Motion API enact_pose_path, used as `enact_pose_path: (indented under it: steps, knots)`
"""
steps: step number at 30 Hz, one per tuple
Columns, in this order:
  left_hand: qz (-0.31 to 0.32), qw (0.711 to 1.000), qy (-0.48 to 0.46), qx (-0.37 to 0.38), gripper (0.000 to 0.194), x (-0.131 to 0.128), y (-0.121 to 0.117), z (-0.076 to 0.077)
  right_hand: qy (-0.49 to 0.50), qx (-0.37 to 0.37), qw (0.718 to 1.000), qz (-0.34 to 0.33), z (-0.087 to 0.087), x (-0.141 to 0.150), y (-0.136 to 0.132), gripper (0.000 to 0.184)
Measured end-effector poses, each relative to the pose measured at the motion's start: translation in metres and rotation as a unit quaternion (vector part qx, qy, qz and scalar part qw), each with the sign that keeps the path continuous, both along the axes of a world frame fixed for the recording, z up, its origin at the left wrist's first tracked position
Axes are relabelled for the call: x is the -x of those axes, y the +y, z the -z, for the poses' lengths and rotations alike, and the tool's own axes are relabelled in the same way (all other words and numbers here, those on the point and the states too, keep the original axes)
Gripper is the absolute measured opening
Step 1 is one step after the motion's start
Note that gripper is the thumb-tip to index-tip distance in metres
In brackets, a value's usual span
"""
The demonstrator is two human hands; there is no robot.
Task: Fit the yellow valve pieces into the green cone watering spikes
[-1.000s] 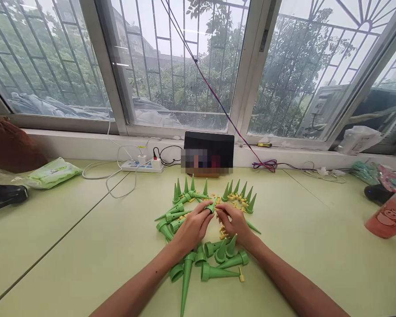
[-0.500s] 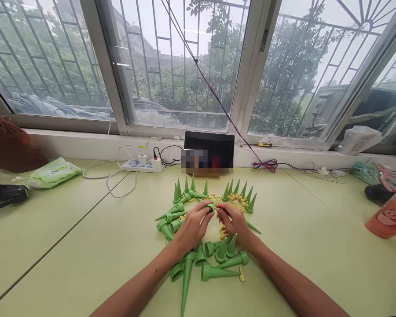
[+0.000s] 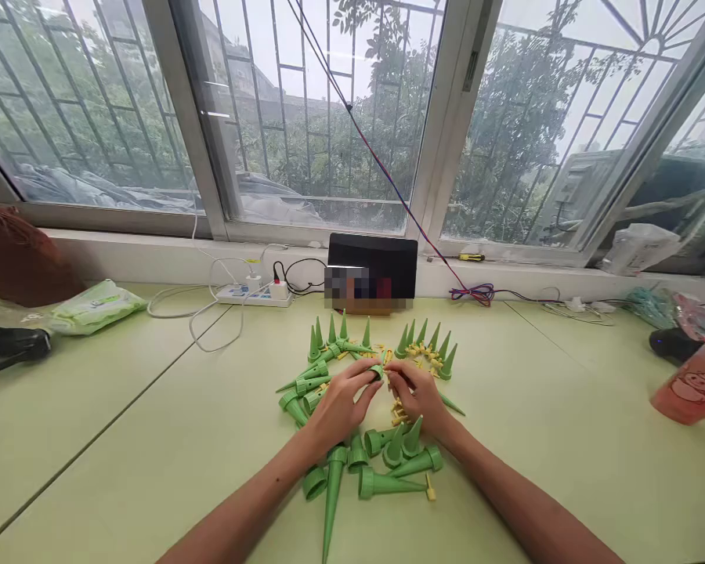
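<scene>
At 7 o'clock from the hands, nearest, a long green spike (image 3: pixel 331 501) with a ribbed collar is laid, its tip pointed to the near side. At 5 o'clock a yellow peg (image 3: pixel 431 493) is seen just at the tip of a lying spike (image 3: pixel 388 483). Pale, smooth table (image 3: pixel 564 454) is stretched widely toward 4 and 8 o'clock, a dark seam (image 3: pixel 103 427) being run across it at 9.

At the centre a green cone (image 3: pixel 378 374) is clamped in the fingers of the left hand (image 3: pixel 345 398). Beside it, the fingertips of the right hand (image 3: pixel 416 392) are drawn together; whether anything is pinched there cannot be told. Both forearms are slanted inward.

Farther, at 11 o'clock, smooth pointed cones (image 3: pixel 332 334) are stood upright; at 1 to 2, others (image 3: pixel 447 364) are ranged in an arc beside small yellow pieces (image 3: pixel 432 356). At 12 a dark screen (image 3: pixel 373 252) is placed below the window (image 3: pixel 341 172).
</scene>
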State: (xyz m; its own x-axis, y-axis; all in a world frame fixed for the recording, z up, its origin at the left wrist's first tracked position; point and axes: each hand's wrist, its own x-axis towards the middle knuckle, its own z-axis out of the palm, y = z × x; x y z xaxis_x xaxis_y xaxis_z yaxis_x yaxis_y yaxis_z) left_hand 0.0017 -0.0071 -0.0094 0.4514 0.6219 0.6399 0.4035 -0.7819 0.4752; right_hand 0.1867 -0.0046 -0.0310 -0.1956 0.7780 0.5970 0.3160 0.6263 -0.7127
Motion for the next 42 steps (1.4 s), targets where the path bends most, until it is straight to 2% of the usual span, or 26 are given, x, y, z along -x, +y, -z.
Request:
enact_pose_path:
  steps: [5,10,18,23,29,35,38,42]
  knots:
    - [-0.005,1.000,0.013,-0.004,0.019,0.000,0.000,0.002,0.075,0.094,0.992,-0.032,0.007,0.001,0.002,0.021]
    - [-0.001,1.000,0.025,-0.007,0.019,0.001,-0.001,0.000,0.164,0.179,0.966,-0.083,0.008,0.003,0.005,0.026]
    - [-0.001,0.999,0.040,-0.029,0.019,0.001,-0.003,-0.003,0.203,0.252,0.939,-0.118,0.002,0.004,0.007,0.035]
    - [-0.021,0.997,0.059,-0.039,0.018,-0.001,-0.002,0.000,0.216,0.253,0.936,-0.112,0.005,0.005,0.009,0.037]
    - [-0.034,0.997,0.061,-0.045,0.017,0.000,-0.002,0.003,0.218,0.221,0.946,-0.098,0.002,0.005,0.009,0.034]
    - [-0.055,0.996,0.004,-0.071,0.015,0.000,-0.002,0.002,0.212,0.194,0.955,-0.072,0.002,0.004,0.009,0.031]
    - [-0.095,0.994,-0.034,-0.044,0.018,-0.001,-0.002,-0.004,0.201,0.175,0.961,-0.066,0.005,0.004,0.009,0.028]
    - [-0.152,0.988,-0.023,0.019,0.023,0.000,-0.001,-0.008,0.166,0.142,0.974,-0.064,0.008,0.003,0.007,0.024]
